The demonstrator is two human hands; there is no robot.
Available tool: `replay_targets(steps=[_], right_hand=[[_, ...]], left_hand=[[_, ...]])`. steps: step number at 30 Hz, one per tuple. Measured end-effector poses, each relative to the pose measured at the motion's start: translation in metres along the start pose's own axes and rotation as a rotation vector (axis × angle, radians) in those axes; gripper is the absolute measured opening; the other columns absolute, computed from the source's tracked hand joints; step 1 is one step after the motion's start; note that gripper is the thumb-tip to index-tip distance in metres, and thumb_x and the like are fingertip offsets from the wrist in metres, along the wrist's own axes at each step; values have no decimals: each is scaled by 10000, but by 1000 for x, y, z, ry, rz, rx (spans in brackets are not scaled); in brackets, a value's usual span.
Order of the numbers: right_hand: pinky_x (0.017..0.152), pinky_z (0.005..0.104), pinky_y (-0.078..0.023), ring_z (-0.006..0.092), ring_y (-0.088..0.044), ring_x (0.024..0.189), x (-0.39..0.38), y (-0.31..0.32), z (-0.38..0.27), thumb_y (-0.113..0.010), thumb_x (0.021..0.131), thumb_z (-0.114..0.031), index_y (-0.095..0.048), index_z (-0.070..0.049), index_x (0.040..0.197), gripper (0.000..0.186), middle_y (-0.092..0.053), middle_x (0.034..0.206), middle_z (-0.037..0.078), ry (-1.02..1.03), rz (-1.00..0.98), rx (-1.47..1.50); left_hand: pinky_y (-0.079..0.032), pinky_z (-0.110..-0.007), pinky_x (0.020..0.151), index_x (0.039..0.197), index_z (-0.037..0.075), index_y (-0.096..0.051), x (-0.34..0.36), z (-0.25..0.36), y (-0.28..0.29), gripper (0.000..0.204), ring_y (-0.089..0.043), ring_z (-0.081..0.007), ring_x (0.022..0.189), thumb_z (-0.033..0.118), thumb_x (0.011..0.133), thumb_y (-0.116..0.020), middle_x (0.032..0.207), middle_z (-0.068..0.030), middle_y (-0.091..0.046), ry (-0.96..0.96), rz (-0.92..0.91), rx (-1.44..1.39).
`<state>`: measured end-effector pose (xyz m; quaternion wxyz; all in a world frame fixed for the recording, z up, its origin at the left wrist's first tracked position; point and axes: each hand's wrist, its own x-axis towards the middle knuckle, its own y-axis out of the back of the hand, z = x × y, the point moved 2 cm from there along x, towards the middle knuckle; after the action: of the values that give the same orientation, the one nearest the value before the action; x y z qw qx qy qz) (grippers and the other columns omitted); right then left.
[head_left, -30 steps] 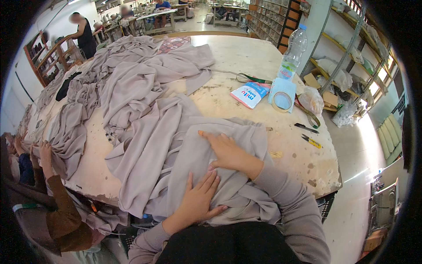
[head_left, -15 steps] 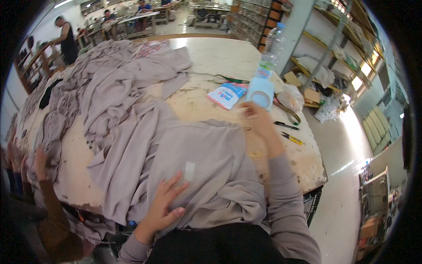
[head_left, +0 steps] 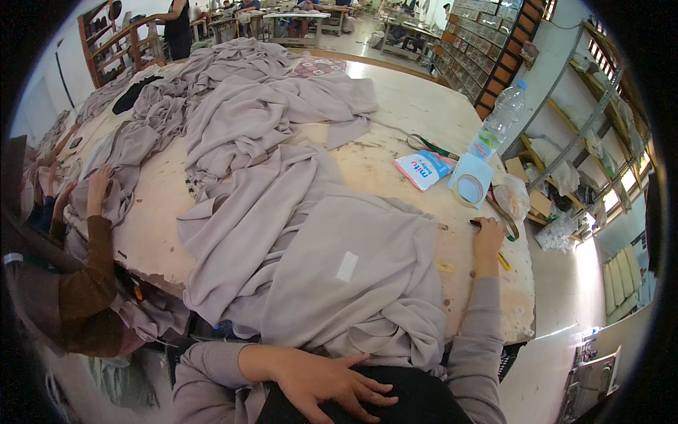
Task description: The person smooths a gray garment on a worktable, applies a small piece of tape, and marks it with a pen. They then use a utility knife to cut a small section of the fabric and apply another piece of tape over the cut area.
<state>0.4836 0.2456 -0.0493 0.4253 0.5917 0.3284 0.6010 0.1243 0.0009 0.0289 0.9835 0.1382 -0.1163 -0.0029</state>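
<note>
A taupe garment (head_left: 353, 283) with a white label (head_left: 347, 266) lies spread over the table's near edge, part of a long heap of the same cloth (head_left: 254, 120). My right hand (head_left: 487, 239) is stretched out to the right of it. Its fingers are curled on a black pen (head_left: 475, 225) near the table's right edge. A yellow pen (head_left: 503, 261) lies just beside my wrist. My left hand (head_left: 328, 378) rests flat with fingers spread on dark cloth (head_left: 409, 396) at my lap, below the garment's hanging hem.
On the wooden table (head_left: 395, 106) stand a water bottle (head_left: 498, 120), a tape roll (head_left: 468, 189), a blue and white packet (head_left: 422, 169), scissors (head_left: 426, 145) and a plastic bag (head_left: 514, 198). A person in a brown sleeve (head_left: 88, 283) handles cloth at the left. Shelves (head_left: 579, 141) stand to the right.
My right hand left the garment, swung toward the tape roll, then dropped to the black pen at the table's right edge. My left hand slid off the cloth down to my lap.
</note>
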Motion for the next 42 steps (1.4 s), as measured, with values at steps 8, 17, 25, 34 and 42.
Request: replay_targets(steps=[8, 17, 25, 34, 42], right_hand=[[824, 409, -378, 245, -480, 990, -1, -5, -2, -505, 791, -77, -648, -183, 979, 259, -571, 962, 28, 8, 18, 56], [827, 409, -390, 248, -488, 988, -1, -7, 1, -526, 782, -76, -659, -186, 958, 246, -583, 966, 25, 4, 38, 114], [828, 407, -394, 244, -485, 988, 1, -10, 4, -523, 788, -79, -665, -203, 956, 252, -581, 964, 25, -8, 30, 142], [813, 402, -404, 248, -495, 967, 2, -8, 4, -593, 734, -35, -671, -194, 962, 289, -583, 949, 31, -5, 32, 137], [802, 399, -413, 248, -494, 970, 1, -14, 7, -550, 762, -61, -672, -194, 957, 266, -582, 949, 32, -12, 73, 187]], left_hand=[[-77, -605, 1022, 962, -46, -663, 8, 3, 9, 597, -195, -430, 1316, 516, 789, -564, 1337, -251, -388, -45, -27, -22], [-7, -651, 997, 1089, -47, -601, 15, 4, 6, 689, -55, -471, 1328, 573, 812, -481, 1403, -274, -252, 77, -193, 202], [50, -642, 998, 1286, -24, -432, 30, 20, 2, 865, 36, -458, 1335, 678, 781, -413, 1448, -276, -86, 230, -321, 325], [40, -632, 1001, 1293, -32, -423, 30, 3, -3, 977, 58, -469, 1330, 759, 719, -411, 1442, -290, -89, 208, -281, 318], [-443, -426, 730, 827, 4, -619, -46, -4, 65, 227, -578, -339, 817, 200, 717, -584, 849, -202, -596, 971, -154, 533]])
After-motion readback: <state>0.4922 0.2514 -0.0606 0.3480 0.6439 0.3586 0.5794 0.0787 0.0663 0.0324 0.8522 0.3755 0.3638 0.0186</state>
